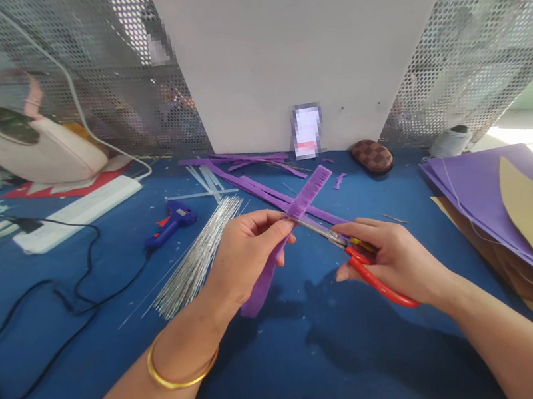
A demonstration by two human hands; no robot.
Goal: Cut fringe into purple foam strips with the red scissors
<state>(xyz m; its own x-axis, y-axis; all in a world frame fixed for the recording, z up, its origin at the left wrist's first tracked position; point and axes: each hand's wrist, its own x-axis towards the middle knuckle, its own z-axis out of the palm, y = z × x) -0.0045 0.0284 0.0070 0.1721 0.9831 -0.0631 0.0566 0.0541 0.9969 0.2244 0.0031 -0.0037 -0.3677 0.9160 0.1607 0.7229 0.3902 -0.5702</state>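
Between the thumb and fingers of my left hand [258,244] is a purple strip [309,191], which looks like felt or paper. Its upper part has a row of small cuts along one edge; the lower end hangs below my hand. My right hand [397,256] is closed round red-handled scissors [378,283]. Their blades reach to the strip right beside my left fingertips, and the tips are hidden there. More purple strips [265,189] lie on the table behind the blades. Left of my left hand is a bundle of thin silvery wires [199,254].
On the blue table [283,365] lie a blue glue gun [173,221] with its black cord, translucent glue sticks [206,181] and a white power strip [79,215]. A handbag [35,145], a propped phone [306,131], a checkered pouch [372,156] and purple sheets [476,183] surround the workspace.
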